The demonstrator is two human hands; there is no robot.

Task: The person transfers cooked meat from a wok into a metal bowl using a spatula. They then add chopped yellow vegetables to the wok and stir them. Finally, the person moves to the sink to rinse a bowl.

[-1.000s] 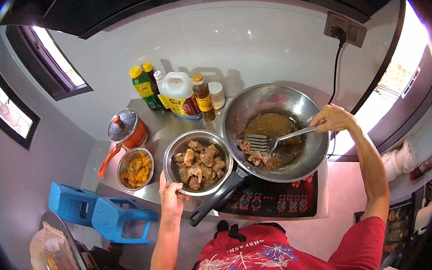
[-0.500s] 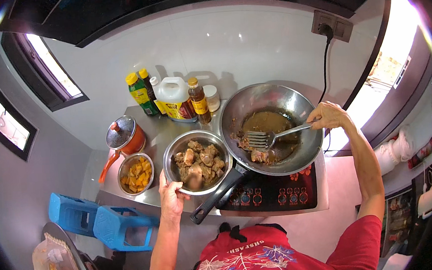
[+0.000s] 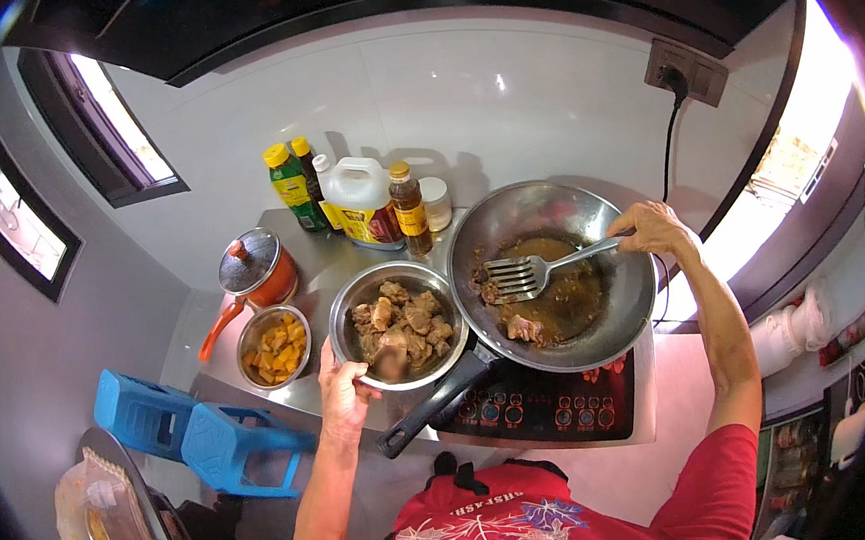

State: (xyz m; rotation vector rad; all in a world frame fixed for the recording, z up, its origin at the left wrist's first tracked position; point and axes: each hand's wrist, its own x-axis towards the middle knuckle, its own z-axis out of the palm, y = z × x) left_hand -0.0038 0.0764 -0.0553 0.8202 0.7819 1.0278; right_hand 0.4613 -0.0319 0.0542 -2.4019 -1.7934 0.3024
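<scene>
w/ our right hand (image 3: 653,229) we're gripping a slotted metal spatula (image 3: 553,265), fingers closed round the far end of its handle, blade pointing left. the blade's lying inside a steel wok (image 3: 509,210), toward its left side, & brown liquid (image 3: 577,298) is pooling in the bottom. a pc of meat (image 3: 525,330) is sitting nearer us, just below the blade. w/ our left hand (image 3: 344,389) we're clamping the near-left rim of a steel bowl (image 3: 393,276), thumb up on the edge; brown meat chunks (image 3: 416,319) are filling it. the bowl's sitting just left of the wok; can't tell if they're touching. the wok's black handle (image 3: 432,402) is sticking out toward us, passing in front of the bowl's rt side, & a black cooktop (image 3: 537,408) is showing under the wok.

farther left on the steel table (image 3: 320,270), a smaller bowl (image 3: 246,345) is holding yellow-orange chunks (image 3: 278,351), w/ a lidded orange saucepan (image 3: 275,284) standing just behind. at the back we're seeing a grp of bottles (image 3: 362,190) & a white jar (image 3: 436,207) by the wall. blue stools (image 3: 239,446) are standing lower left, off the table.
</scene>
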